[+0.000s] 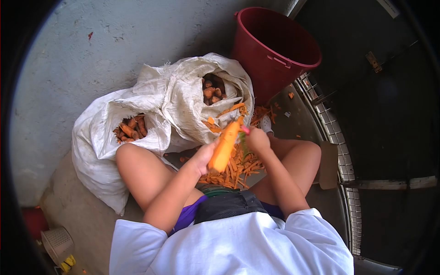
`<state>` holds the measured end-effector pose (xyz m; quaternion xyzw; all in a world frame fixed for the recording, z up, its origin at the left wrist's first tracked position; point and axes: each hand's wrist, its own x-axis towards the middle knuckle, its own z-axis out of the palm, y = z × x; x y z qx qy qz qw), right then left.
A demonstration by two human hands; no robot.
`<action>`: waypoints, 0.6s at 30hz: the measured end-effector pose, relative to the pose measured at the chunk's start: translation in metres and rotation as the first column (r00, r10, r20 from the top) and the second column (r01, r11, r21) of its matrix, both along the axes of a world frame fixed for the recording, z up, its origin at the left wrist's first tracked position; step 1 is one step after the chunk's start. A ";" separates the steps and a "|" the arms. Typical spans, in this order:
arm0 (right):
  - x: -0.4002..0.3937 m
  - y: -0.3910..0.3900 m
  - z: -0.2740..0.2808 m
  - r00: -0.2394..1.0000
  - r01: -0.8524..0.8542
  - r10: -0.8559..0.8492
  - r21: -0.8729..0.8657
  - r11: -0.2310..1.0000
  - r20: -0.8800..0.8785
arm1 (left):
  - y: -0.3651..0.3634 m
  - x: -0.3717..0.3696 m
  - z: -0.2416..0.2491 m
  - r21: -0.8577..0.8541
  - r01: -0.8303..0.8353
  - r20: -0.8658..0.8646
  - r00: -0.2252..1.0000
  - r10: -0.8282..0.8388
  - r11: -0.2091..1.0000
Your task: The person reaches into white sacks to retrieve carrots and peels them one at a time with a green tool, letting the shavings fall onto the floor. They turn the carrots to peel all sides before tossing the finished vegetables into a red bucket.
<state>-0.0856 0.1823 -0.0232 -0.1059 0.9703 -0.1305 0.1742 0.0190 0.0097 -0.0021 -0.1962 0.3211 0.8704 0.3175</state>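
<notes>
Working space is tight: white sack point(151, 114) of carrots crowds the left knee, red bucket point(275, 50) stands ahead, metal grating point(341, 151) edges the right. Left hand point(204, 156) grips the peeled carrot point(225, 145) by its lower end, tilted upward. Right hand point(257, 139) is closed around a peeler point(243, 137) at the carrot's tip. Peelings point(238, 169) lie between the knees.

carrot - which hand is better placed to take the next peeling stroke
Right, probably. The right hand holds the peeler against the carrot's far end. The left hand grips its near end, steadying it above the peel pile.
</notes>
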 end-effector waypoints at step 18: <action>0.036 0.000 0.032 0.962 -0.267 0.272 -0.146 0.953 0.012 | -0.002 -0.013 -0.019 -0.012 -0.121 0.076 0.990 0.122 0.993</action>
